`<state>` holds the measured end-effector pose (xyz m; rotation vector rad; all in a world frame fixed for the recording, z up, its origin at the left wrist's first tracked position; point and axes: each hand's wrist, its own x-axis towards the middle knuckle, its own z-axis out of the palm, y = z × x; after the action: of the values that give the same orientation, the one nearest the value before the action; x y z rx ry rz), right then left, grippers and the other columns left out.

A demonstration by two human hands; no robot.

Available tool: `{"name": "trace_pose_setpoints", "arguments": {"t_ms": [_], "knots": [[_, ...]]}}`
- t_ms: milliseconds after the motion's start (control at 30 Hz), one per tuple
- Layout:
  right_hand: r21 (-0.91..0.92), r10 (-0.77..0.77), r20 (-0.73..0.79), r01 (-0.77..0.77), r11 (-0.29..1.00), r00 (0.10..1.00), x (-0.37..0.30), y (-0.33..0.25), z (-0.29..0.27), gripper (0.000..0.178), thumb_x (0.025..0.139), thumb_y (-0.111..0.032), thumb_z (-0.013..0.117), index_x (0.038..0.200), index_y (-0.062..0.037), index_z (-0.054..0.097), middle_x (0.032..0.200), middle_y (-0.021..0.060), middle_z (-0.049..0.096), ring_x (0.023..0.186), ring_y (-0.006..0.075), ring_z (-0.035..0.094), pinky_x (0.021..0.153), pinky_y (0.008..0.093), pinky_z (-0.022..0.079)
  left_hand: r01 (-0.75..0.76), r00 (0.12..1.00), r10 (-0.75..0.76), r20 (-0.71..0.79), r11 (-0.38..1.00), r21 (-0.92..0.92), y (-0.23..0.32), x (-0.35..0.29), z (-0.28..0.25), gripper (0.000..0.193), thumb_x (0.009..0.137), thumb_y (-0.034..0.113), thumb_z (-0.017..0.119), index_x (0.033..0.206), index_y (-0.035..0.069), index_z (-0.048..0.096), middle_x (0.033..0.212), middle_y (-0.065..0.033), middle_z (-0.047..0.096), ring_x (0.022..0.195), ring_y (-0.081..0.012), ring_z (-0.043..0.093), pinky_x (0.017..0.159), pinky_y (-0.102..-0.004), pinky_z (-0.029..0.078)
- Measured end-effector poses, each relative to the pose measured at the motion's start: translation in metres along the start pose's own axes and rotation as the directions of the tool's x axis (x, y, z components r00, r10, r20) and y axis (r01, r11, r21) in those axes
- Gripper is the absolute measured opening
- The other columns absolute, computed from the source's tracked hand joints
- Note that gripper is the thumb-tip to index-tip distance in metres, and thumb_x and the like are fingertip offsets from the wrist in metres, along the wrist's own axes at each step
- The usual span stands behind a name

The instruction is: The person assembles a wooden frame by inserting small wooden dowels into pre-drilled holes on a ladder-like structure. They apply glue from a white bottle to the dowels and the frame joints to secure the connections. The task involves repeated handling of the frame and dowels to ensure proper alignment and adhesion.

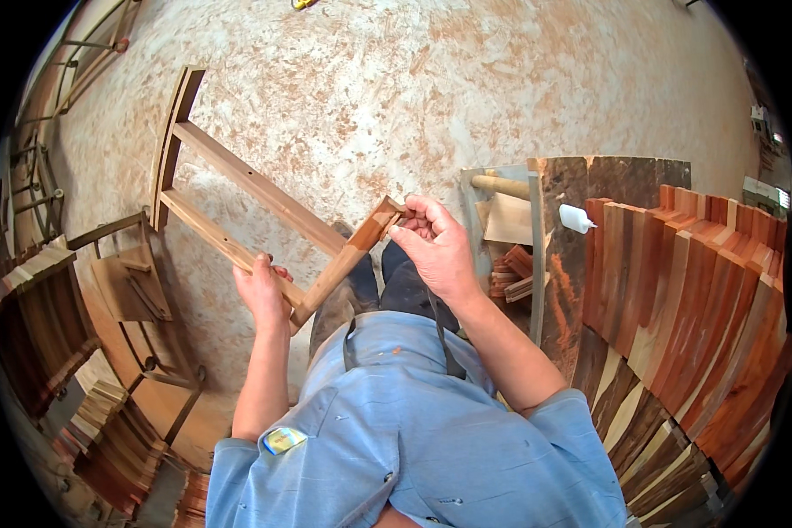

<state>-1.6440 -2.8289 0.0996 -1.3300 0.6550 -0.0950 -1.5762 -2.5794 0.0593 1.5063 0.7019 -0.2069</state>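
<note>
An H-shaped wooden frame [264,192], two parallel rails joined to a crosspiece at each end, is held tilted in front of my body. My left hand [264,292] is wrapped round the nearer rail, close to the near crosspiece [339,267]. That crosspiece is reddish brown toward its upper end and paler below. At the upper end, my right hand [435,247] has its thumb and fingers curled together in a pinch against the wood. Whether anything small lies between those fingertips is hidden. The far crosspiece [176,132] hangs out over the floor.
On my right stands a dark-stained bench [572,264] with a white squeeze bottle [575,218] and stacked reddish wooden strips [678,299]. Beside it are a wooden roller-like handle [500,187] and wood offcuts [512,273]. More stacked strips [40,321] and a plywood board [132,286] stand at left.
</note>
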Motion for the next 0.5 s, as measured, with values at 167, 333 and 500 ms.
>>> {"name": "trace_pose_setpoints", "arguments": {"t_ms": [167, 333, 500], "knots": [[-0.142, -0.039, 0.004, 0.040, 0.989, 0.999, 0.004, -0.005, 0.004, 0.037, 0.080, -0.011, 0.077, 0.111, 0.0034, 0.062, 0.093, 0.0067, 0.061, 0.079, 0.0114, 0.056, 0.073, 0.0261, 0.050, 0.033, 0.999, -0.033, -0.001, 0.999, -0.005, 0.003, -0.001, 0.002, 0.022, 0.091, 0.007, 0.052, 0.108, 0.005, 0.039, 0.085, -0.0092, 0.051, 0.056, -0.0176, 0.053, 0.047, -0.0330, 0.047], [-0.198, -0.046, 0.002, 0.045, 0.979, 0.999, 0.004, -0.012, 0.006, 0.034, 0.079, -0.012, 0.077, 0.107, 0.0020, 0.063, 0.090, 0.0060, 0.062, 0.078, 0.0119, 0.057, 0.072, 0.0264, 0.050, 0.039, 0.999, -0.039, 0.024, 0.999, -0.009, 0.002, 0.000, 0.003, 0.022, 0.091, 0.007, 0.053, 0.107, 0.006, 0.038, 0.084, -0.0091, 0.051, 0.056, -0.0177, 0.052, 0.046, -0.0331, 0.047], [-0.262, -0.101, 0.068, 0.115, 0.958, 0.993, 0.005, -0.018, 0.003, 0.034, 0.081, -0.004, 0.075, 0.111, 0.0021, 0.061, 0.095, 0.0032, 0.063, 0.083, 0.0096, 0.057, 0.078, 0.0247, 0.049, 0.075, 0.997, -0.075, 0.033, 0.997, -0.003, -0.002, 0.004, 0.002, 0.020, 0.091, 0.007, 0.054, 0.105, 0.006, 0.039, 0.084, -0.0092, 0.052, 0.055, -0.0173, 0.052, 0.046, -0.0337, 0.047]]}}
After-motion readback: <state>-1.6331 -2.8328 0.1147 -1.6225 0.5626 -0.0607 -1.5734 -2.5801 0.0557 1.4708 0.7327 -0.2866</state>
